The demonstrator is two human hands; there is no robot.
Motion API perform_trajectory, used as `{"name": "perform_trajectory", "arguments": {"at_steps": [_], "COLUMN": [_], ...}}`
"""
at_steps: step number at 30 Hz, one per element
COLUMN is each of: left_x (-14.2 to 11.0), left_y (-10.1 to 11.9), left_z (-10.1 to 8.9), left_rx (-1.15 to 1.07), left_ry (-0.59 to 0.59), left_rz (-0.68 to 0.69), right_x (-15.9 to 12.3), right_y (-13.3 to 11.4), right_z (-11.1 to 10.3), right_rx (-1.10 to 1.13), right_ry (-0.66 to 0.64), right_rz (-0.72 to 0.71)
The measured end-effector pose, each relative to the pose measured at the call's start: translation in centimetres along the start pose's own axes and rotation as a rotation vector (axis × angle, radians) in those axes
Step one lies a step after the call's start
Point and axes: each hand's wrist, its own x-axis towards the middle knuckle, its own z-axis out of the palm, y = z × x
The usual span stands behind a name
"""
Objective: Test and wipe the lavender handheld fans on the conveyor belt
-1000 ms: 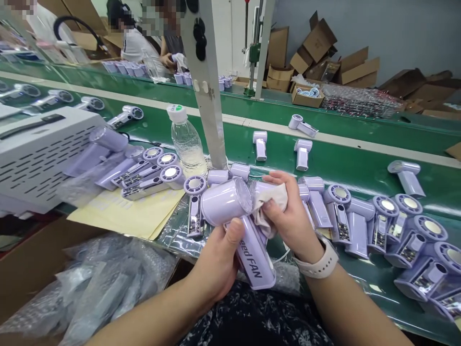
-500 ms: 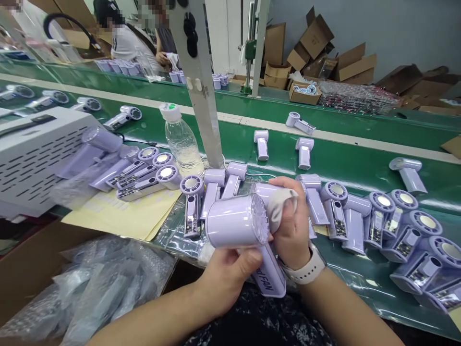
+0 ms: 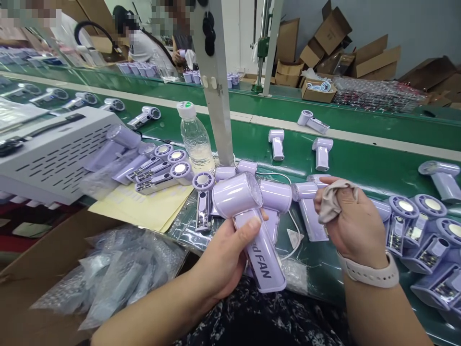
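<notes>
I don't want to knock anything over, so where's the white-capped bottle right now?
In the head view, the bottle stands left of centre, just left of the metal post, beyond the purple fan in your left hand.

Fan (image 3: 264, 245) and Cloth (image 3: 333, 199) at the Bench (image 3: 319, 269)

The left hand (image 3: 230, 254) gripped the fan's handle above the near edge, fan head uppermost. The right hand (image 3: 360, 230) held the crumpled cloth, apart from the fan. Yellow paper (image 3: 133, 209) lay at the near edge, leftward; a clear bottle (image 3: 196, 144) stood upright farther back.
</notes>
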Motion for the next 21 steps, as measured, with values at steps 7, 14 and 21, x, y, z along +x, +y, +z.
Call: {"name": "perform_trajectory", "arguments": {"at_steps": [7, 14, 21], "left_x": [0.0, 0.0, -0.4], "left_y": [-1.0, -1.5, -1.5], "left_z": [0.0, -0.4, -0.5], "left_rx": [0.152, 0.231, 0.259], "left_ry": [-0.142, -0.17, -0.188], "left_rz": [0.038, 0.063, 0.007], "right_x": [-2.7, -3.1, -1.2], "right_y": [1.4, 2.7, 2.3], "right_z": [2.9, 4.7, 3.1], "right_rx": [-0.534, -0.515, -0.293], "right_ry": [-0.226, -0.106, -0.038], "right_rz": [-0.342, -0.403, -0.072]}}
